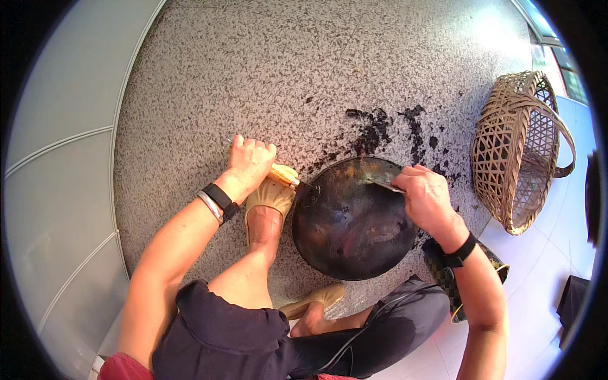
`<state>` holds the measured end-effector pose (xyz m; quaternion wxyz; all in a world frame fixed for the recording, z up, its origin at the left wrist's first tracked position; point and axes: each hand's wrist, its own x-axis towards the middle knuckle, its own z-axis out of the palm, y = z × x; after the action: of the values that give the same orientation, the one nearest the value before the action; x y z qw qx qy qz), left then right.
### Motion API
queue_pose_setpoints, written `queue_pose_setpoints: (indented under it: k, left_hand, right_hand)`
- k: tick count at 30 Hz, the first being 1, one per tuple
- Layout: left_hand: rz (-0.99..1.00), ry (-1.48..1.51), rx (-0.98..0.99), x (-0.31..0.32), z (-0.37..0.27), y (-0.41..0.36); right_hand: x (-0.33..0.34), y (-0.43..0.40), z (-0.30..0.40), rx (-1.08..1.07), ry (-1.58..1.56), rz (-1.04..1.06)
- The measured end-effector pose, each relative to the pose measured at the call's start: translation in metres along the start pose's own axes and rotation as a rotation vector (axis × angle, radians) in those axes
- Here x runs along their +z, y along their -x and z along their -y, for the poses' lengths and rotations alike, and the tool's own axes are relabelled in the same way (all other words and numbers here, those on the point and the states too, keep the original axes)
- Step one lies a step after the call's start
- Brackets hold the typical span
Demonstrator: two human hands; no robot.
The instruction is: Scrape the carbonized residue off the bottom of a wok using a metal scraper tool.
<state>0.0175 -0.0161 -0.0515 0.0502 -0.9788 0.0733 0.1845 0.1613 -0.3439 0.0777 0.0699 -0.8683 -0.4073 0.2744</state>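
Observation:
A blackened wok (pixel 354 228) lies bottom up on the speckled floor before me. My left hand (pixel 250 159) is closed around its wooden handle (pixel 284 175), which passes just above my shoe. In my right hand (pixel 422 192) is a thin metal scraping tool (pixel 385 184), its flat end against the wok's dark underside near the rim. My fingers cover most of that tool, so its exact kind cannot be told. Brownish patches show along the wok's far edge. Black flakes (pixel 373 130) are scattered on the floor just beyond it.
An open-weave bamboo basket (pixel 496 147) with an arched handle lies tipped at the right. A dark checked bag (pixel 441 270) sits beneath my right forearm. Grey panels (pixel 61 199) line the left side. My tan shoes (pixel 270 194) are close to the wok.

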Motion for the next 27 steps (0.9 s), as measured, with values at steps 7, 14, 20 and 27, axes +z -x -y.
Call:
queue_pose_setpoints:
  k: [7, 14, 20, 27]
  left_hand:
    - [0.068, -0.010, 0.016, -0.006, -0.003, -0.005]
    - [0.011, -0.004, 0.025, -0.002, -0.006, -0.001]
    - [0.004, -0.001, 0.035, -0.002, 0.001, 0.001]
    - [0.028, -0.012, 0.028, -0.011, 0.004, 0.002]
  right_hand:
    - [0.021, -0.023, -0.023, 0.047, 0.067, -0.031]
    - [0.033, -0.017, -0.024, 0.077, 0.100, -0.051]
    - [0.011, 0.016, -0.022, 0.133, -0.045, -0.102]
    - [0.013, 0.090, 0.020, 0.222, -0.031, -0.264]
